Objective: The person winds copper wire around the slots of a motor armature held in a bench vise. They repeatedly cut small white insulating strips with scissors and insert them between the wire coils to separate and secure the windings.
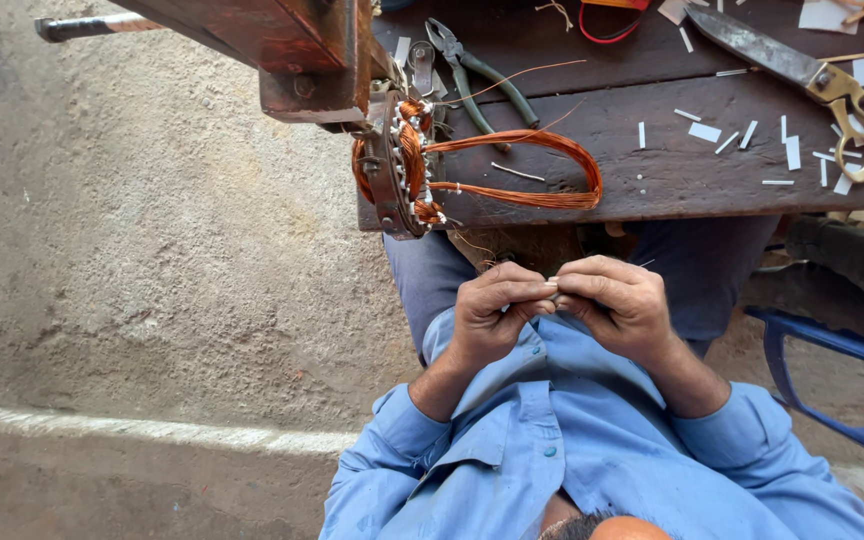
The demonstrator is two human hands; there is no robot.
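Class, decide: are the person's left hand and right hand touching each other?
Touching. The head view shows the left hand and right hand meeting at the fingertips, with no gap, pinching a thin pale piece.

I am sitting in a small motor-winding workshop. In front of me stands a dark, worn wooden bench [652, 170], its top scattered with white paper slips [704, 132]. A stator ring [392, 165] wound with copper wire sits at the bench edge, and a loose copper coil [542, 170] trails from it across the wood. Green-handled pliers [477, 75] and big brass-handled scissors [802, 70] lie among the scraps. Beneath me is a rough, bare concrete floor [152, 250], and a blue plastic chair [832, 370] stands just beside me.
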